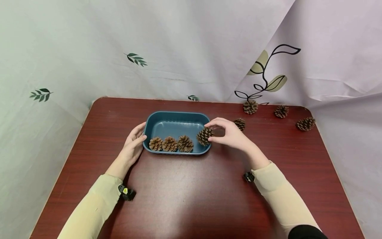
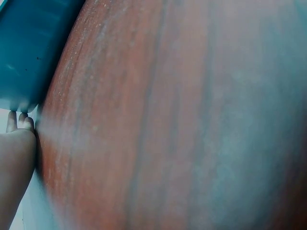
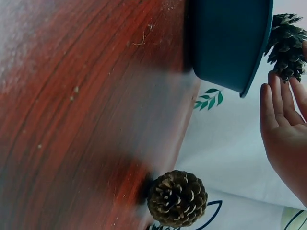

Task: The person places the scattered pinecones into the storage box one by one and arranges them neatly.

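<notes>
While bracing the left end of a blue tray [image 1: 179,116] with the left hand [image 1: 132,146], with thumb on rim and fingers against outer wall, presumably to prevent sliding, pinched a pine cone [image 1: 204,136] between thumb and fingertips of the right hand [image 1: 229,134]. Held that cone by its sides at the tray's right end, likely to leave its underside free; couldn't tell if touching the tray. Saw three more cones [image 1: 169,144] side by side inside, along the near wall, probably using it as a stop. Counted four loose cones [image 1: 250,107] on the counter [image 1: 179,186], right of tray: one just beside the right hand, three toward the far right. Read tray as smooth plastic, glossy inside, rounded rectangle, walls flared to a thin lip. Noted cones as brown, woody, roughly egg-shaped, with rough, spread scales; counter as red-brown, grained, shiny.
</notes>
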A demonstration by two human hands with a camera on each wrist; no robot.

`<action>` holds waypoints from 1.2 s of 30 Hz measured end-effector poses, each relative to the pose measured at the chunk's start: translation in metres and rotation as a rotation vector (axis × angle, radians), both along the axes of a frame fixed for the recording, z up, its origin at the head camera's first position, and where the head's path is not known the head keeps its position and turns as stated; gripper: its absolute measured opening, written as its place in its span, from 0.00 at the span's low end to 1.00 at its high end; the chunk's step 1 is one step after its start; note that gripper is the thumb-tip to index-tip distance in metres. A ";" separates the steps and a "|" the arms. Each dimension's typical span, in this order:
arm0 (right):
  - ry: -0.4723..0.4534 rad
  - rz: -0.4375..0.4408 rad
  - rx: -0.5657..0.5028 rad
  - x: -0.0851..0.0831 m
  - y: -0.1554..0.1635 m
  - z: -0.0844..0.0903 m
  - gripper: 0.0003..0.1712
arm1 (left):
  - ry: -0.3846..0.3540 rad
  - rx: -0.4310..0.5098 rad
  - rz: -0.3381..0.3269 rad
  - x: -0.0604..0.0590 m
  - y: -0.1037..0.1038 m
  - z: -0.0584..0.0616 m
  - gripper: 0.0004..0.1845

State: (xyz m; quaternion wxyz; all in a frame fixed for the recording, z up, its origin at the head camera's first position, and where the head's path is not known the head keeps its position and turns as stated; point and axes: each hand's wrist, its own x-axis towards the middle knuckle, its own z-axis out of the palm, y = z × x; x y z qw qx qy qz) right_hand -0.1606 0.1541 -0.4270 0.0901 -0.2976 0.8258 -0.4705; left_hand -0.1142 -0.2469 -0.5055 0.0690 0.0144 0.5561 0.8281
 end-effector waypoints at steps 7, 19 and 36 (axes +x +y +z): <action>0.037 0.021 0.047 0.000 -0.007 -0.003 0.27 | -0.008 -0.010 0.000 0.000 -0.001 -0.001 0.27; 0.153 0.083 0.220 0.003 -0.016 0.001 0.27 | 0.004 0.005 -0.004 0.000 -0.002 -0.003 0.27; 0.276 0.183 0.413 -0.002 -0.028 0.007 0.25 | 0.000 0.000 -0.006 0.000 -0.002 -0.002 0.28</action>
